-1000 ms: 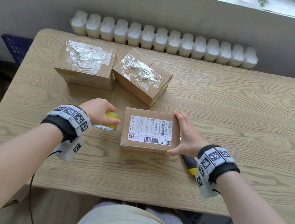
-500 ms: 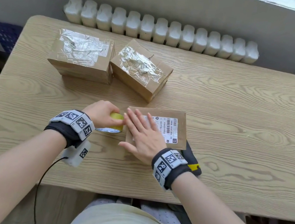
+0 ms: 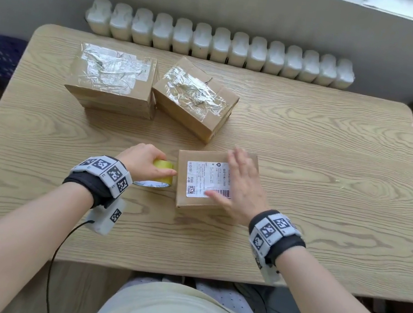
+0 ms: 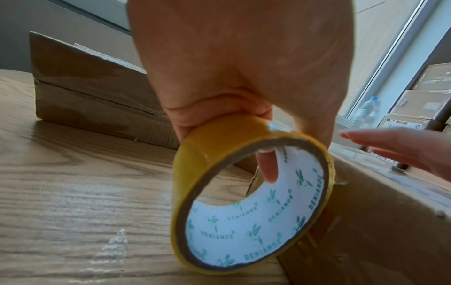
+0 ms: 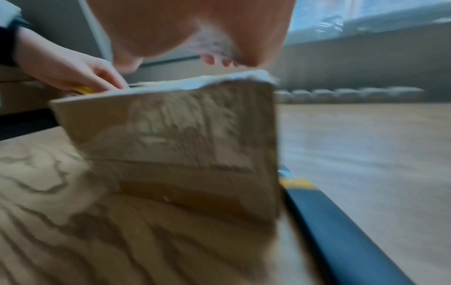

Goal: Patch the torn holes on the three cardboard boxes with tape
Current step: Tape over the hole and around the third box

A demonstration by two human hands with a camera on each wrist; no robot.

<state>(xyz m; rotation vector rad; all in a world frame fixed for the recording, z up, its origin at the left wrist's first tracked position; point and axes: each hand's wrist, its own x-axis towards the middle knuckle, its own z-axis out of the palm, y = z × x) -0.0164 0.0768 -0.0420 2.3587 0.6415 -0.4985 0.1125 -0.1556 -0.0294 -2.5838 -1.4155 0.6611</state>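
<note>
On a wooden table [image 3: 304, 170], closest to the person, sits a small cardboard box with a shipping label [image 3: 204, 180] on top. The right hand [image 3: 242, 188] lies across that label with fingers straight and spread, a flat open grip that clasps nothing. No tear shows on this box's top, and no fresh tape is seen on it, so it looks like the one left to patch. Just left of it, touching its side, stands a yellow roll of tape [image 3: 161, 176] on edge. The left hand [image 3: 141, 160] has its grip clamped on the roll, one finger hooked through the core. A dark tool with a yellow band [image 5: 317, 202] lies against the box's right side. Farther back, two larger cardboard boxes rest beside each other: the left box [image 3: 112, 79] and the angled middle box [image 3: 195, 99], both with crinkled clear tape across their tops. These two appear already patched. Beyond the table's far edge runs a white radiator [image 3: 221, 44].
</note>
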